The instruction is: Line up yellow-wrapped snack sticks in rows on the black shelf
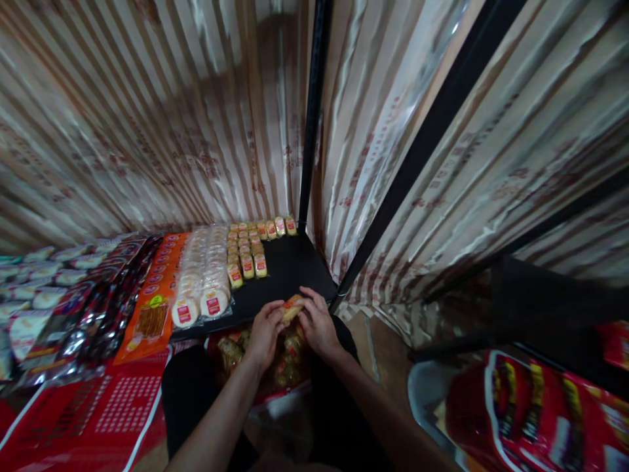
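Between my two hands is a small wrapped cake with a red label, pinched at both ends. My left hand grips its left end and my right hand its right end. Below them, between my knees, stands a red container with more wrapped cakes in it, partly hidden by my left forearm. Just ahead on the black shelf sit rows of similar small cakes, with a single line along the back edge.
Left of the cakes lie round white packaged cakes, orange packets and dark shiny packs. A red basket stands at lower left. Black posts rise before striped sheeting. Red packages fill the lower right.
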Tool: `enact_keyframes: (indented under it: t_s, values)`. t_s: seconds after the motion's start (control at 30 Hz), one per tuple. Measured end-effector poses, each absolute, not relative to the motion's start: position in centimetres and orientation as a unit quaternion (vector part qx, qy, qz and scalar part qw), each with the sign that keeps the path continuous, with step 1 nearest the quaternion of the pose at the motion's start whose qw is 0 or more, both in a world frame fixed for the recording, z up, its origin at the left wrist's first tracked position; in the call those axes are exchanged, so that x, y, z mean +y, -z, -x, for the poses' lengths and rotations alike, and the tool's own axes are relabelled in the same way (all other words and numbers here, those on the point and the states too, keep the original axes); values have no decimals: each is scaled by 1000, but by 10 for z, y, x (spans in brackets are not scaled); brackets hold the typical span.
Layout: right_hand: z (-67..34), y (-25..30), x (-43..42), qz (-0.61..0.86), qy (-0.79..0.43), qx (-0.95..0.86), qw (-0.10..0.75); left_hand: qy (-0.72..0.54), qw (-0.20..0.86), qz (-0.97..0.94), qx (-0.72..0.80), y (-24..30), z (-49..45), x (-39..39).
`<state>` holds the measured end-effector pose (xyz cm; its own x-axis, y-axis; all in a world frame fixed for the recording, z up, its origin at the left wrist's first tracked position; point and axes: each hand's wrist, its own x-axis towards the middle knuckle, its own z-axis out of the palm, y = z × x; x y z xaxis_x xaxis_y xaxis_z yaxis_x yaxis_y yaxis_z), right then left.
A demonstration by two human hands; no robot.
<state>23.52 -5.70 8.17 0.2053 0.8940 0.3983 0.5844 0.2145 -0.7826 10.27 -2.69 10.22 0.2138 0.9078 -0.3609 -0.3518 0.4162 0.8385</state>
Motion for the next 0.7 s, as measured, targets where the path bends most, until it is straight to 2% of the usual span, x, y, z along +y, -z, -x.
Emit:
enact_keyframes:
  t_s: [0.1,0.2,0.33,0.5,0.63,0.7]
  values:
    - [-239,-84,-52,612,-167,-562,530,-463,667,-345,471,-97,-111,-24]
    - [-236,-79,-43,615,-282,-443,588,-475,611,-385,504,-93,-115,-18]
    - [-229,-69,-27,582,-419,-397,573,-479,580,-420,507,-87,-123,-5]
    - [-235,-57,0,590,-400,-389,584,-481,513,-485,520,-75,-141,20]
    - [-253,-49,28,608,-364,-399,582,-415,386,-567,597,-78,-156,45]
    - [-262,-46,44,622,-341,-407,575,-365,378,-588,615,-86,-164,58]
